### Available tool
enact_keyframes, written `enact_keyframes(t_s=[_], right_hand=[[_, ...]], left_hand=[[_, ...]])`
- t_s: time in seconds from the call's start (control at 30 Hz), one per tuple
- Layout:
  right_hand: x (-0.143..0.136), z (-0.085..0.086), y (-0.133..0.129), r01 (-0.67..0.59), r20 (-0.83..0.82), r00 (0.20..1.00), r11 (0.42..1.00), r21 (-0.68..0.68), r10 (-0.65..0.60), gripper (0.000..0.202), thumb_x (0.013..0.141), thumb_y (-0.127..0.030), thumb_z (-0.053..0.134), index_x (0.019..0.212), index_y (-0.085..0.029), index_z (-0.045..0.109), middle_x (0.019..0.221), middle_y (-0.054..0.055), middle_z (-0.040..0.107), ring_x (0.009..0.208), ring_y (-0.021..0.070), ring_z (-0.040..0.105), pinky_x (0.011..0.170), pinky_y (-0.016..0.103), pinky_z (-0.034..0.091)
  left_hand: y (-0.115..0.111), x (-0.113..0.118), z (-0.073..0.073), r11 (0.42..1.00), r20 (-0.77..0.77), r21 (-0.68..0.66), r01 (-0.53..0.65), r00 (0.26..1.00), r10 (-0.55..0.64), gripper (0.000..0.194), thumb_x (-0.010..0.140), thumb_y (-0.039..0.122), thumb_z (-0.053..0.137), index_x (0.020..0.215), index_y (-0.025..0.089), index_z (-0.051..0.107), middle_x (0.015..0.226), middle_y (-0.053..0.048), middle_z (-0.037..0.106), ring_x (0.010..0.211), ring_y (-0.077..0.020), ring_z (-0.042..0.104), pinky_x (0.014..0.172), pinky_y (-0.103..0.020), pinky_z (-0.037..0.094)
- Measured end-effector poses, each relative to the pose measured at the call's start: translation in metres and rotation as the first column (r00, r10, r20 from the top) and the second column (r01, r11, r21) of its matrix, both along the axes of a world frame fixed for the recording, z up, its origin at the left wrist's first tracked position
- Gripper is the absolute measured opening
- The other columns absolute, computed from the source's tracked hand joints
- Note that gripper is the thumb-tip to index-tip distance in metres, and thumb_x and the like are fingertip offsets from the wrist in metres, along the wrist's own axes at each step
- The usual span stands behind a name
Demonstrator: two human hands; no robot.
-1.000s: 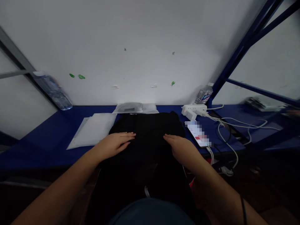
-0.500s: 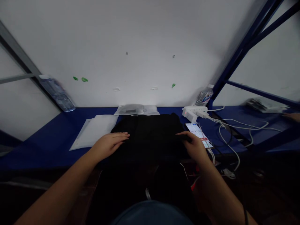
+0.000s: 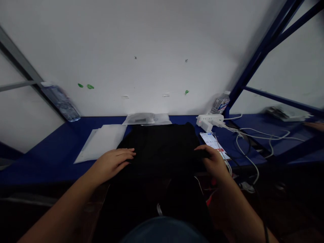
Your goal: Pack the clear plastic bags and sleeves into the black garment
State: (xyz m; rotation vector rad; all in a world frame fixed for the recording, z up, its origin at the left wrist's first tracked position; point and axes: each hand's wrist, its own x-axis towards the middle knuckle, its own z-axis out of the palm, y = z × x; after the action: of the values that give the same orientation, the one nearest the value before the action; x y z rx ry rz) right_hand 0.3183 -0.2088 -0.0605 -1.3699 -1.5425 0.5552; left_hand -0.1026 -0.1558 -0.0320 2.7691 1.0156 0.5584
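A black cloth (image 3: 162,145) lies spread at the front edge of the blue table (image 3: 54,145), and its folds are hard to make out in the dark. Flat on its left side rests my left hand (image 3: 112,163), fingers stretched out and pointing right. At the cloth's right side, my right hand (image 3: 211,158) has its thumb and fingers round the black fabric at the edge. White translucent sheets or bags (image 3: 103,141) lie to the left of the cloth, and clear packets (image 3: 146,118) lie behind it.
To the right are a phone (image 3: 211,141) with a lit screen, a white power strip (image 3: 210,118) and several loose cables. One bottle (image 3: 60,103) stands at the left, another (image 3: 221,103) at the back right. At the far right edge, another person's hand (image 3: 315,126) shows.
My left hand has moved slightly left and toward me. My right hand has shifted a little right and down. The cloth's left edge reaches slightly farther left.
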Motion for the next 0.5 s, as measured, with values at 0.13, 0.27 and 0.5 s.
enact_keyframes(t_s=[0.13, 0.27, 0.5], right_hand=[[0.01, 0.005, 0.0, -0.061, 0.006, 0.998, 0.997, -0.037, 0.061, 0.03, 0.067, -0.019, 0.053, 0.088, -0.026, 0.072, 0.085, 0.001, 0.074, 0.082, 0.0215, 0.069, 0.077, 0.035, 0.054], [0.017, 0.013, 0.008, -0.029, 0.061, 0.998, 0.998, -0.062, 0.033, 0.019, 0.079, -0.035, 0.061, 0.092, -0.025, 0.072, 0.089, 0.003, 0.075, 0.085, 0.0234, 0.069, 0.08, 0.037, 0.053], [0.011, 0.041, 0.065, 0.145, 0.331, 0.94, 0.977, -0.156, -0.086, 0.028, 0.091, -0.044, 0.054, 0.089, -0.021, 0.071, 0.083, 0.007, 0.073, 0.077, 0.0253, 0.067, 0.069, 0.036, 0.049]], left_hand=[[-0.006, -0.005, 0.003, 0.999, 0.019, -0.005, -0.047, 0.999, 0.047, 0.032, 0.1, 0.044, 0.047, 0.11, 0.028, 0.073, 0.12, -0.003, 0.075, 0.111, -0.0221, 0.071, 0.093, -0.039, 0.06], [-0.009, -0.006, 0.007, 0.996, 0.039, -0.019, -0.087, 0.995, 0.088, 0.038, 0.099, 0.053, 0.047, 0.112, 0.028, 0.073, 0.119, -0.003, 0.075, 0.106, -0.0224, 0.072, 0.091, -0.038, 0.06], [0.041, 0.021, 0.039, 0.954, 0.076, -0.032, -0.299, 0.951, 0.301, 0.038, 0.096, 0.055, 0.05, 0.1, 0.026, 0.074, 0.101, -0.003, 0.078, 0.093, -0.0236, 0.072, 0.085, -0.038, 0.057]])
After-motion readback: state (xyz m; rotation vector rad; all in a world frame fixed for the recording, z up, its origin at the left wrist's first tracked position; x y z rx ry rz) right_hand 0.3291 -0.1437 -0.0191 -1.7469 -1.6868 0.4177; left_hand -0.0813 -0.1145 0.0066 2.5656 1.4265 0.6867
